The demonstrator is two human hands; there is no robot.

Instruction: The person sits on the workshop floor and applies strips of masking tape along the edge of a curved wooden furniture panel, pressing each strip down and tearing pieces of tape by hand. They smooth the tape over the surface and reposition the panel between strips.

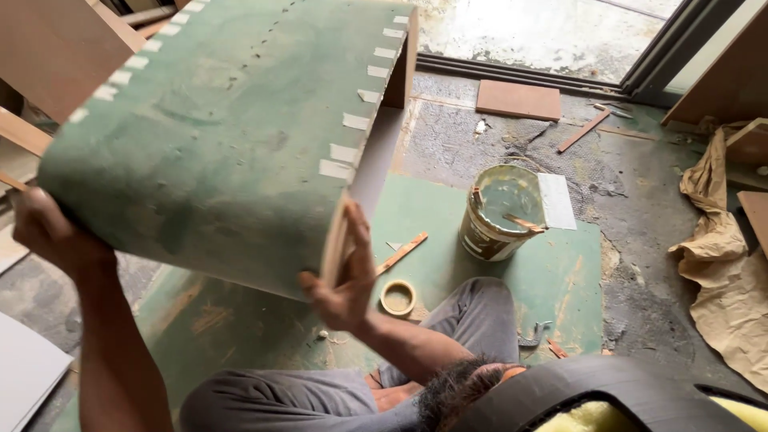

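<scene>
I hold up a large curved wooden panel [224, 136] covered in green laminate, with short strips of white masking tape along its upper and right edges. My left hand [48, 232] grips its lower left corner. The fingers of my right hand [344, 276] wrap around the bare wooden edge at its lower right. The panel is tilted above my lap and hides the floor behind it. My legs in grey trousers [320, 392] are folded below it.
A bucket of pale glue [500, 212] with a stick in it stands on a green sheet [560, 272] on the floor. A tape roll [398, 297] and a thin wood strip [402, 253] lie beside it. Crumpled brown paper [724, 272] lies right; a board [518, 100] lies near the door track.
</scene>
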